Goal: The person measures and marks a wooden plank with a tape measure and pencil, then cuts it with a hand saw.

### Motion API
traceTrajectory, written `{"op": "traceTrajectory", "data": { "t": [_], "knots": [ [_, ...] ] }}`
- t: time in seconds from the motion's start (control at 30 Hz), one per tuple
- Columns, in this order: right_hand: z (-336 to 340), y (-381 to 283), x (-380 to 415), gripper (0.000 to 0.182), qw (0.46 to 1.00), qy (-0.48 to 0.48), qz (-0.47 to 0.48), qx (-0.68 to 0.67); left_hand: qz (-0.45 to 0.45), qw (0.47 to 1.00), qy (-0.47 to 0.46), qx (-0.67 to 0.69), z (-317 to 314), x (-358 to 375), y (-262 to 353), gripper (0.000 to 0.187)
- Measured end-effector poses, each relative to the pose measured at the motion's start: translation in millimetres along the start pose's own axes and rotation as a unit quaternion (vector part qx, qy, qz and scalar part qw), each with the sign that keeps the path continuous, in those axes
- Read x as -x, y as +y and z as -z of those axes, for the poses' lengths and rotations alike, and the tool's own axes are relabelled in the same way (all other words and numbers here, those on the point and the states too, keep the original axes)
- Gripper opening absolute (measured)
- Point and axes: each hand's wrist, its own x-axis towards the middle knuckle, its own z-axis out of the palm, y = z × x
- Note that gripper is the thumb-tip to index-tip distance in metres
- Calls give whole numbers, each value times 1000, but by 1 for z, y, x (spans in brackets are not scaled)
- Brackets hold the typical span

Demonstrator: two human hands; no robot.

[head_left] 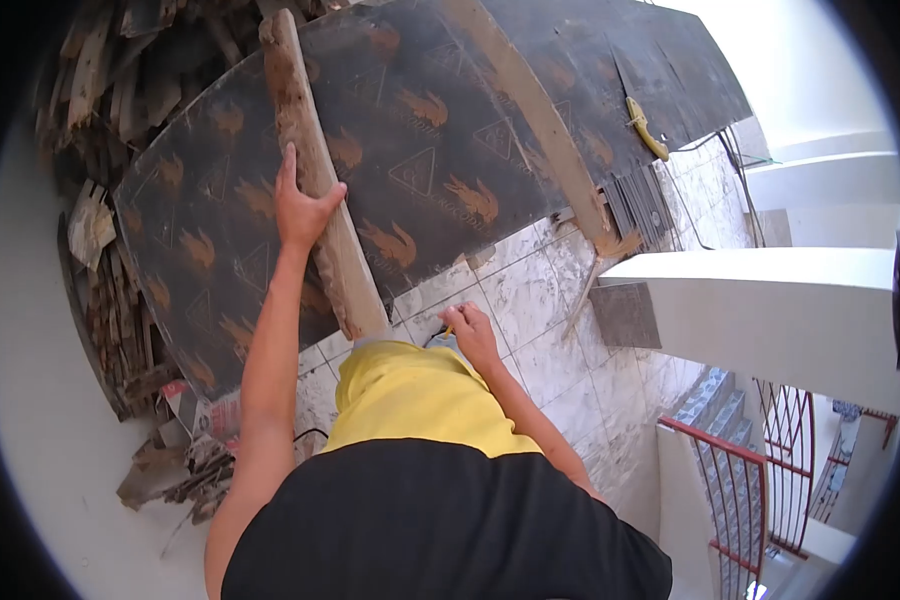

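So the left hand (306,208) is spread across a long, rough brown wooden beam (315,150), thumb out wide. The beam lies across a big dark panel with orange-brown prints (420,150), near end right up by the yellow shorts (410,395). The right hand (473,335) is pinching a small yellow item (449,329), too tiny to tell what.

There's plenty around: a second pale brown board (530,90) crosses the panel, a yellow-handled saw (646,130) sits beyond it, and scrap wood (120,70) is heaped on the left. White wall (750,300) and red metal railing (715,440) on the right.

Panel repeats an animal logo and triangles; lettering's too blurry. Same for the red-and-white bag (215,415).
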Motion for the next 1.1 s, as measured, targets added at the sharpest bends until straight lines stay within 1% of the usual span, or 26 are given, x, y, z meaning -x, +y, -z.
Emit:
{"op": "traceTrajectory", "data": {
  "t": [0.03, 0.07, 0.1, 0.23, 0.3, 0.33, 0.37, 0.4, 0.47, 0.53, 0.6, 0.63, 0.77, 0.83, 0.87, 0.93, 0.97, 1.03, 1.1],
  "knots": [
    [-2, 6, -7, 27, 989, 3, -32, -144, -6, 1000, 8, -6, -3, -4, 1, 102],
    [-2, 12, -15, 28, 956, 6, -64, -285, -16, 1000, 15, -12, -7, -8, 3, 102],
    [3, 9, -18, 30, 941, 2, -75, -331, 19, 1000, 1, -4, -8, -9, 11, 103],
    [30, 1, -27, 27, 953, -48, -81, -287, 39, 999, 16, -24, -25, -12, 26, 103],
    [37, -1, -32, 25, 964, -78, -63, -246, 54, 998, 27, -12, -34, -13, 30, 103],
    [40, -2, -34, 25, 964, -79, -65, -247, 55, 998, 26, -13, -39, -16, 28, 103],
    [40, -3, -35, 26, 967, -84, -49, -237, 25, 998, 42, -36, -43, -19, 24, 104],
    [40, -5, -34, 27, 969, -88, -37, -226, -3, 997, 55, -58, -49, -18, 16, 105],
    [38, 0, -36, 35, 967, -89, -22, -237, 16, 998, 28, -55, -49, -22, 20, 106],
    [41, -12, -38, 43, 961, -96, -17, -259, 33, 998, 5, -54, -50, -20, 14, 108],
    [38, -18, -40, 46, 954, -98, -20, -282, -12, 997, 47, -67, -52, -22, 13, 109],
    [38, -21, -42, 49, 947, -101, -11, -304, 15, 997, 37, -73, -51, -21, 18, 109],
    [31, -28, -47, 53, 940, -134, -12, -313, 35, 995, 39, -80, -56, -23, 24, 109],
    [26, -29, -49, 47, 941, -152, -19, -303, 43, 996, 31, -65, -58, -26, 22, 109],
    [23, -29, -49, 47, 940, -151, -20, -305, 43, 996, 29, -66, -59, -28, 20, 109],
    [19, -31, -50, 37, 940, -155, -13, -304, 11, 998, 43, -55, -60, -32, 16, 109],
    [17, -32, -50, 37, 940, -153, -13, -305, 9, 998, 41, -54, -61, -33, 14, 109],
    [14, -33, -52, 29, 949, -121, -13, -290, -7, 995, 58, -77, -62, -34, 14, 107],
    [13, -35, -53, 28, 951, -114, 1, -287, -4, 995, 58, -80, -61, -35, 15, 107]
  ]
}}
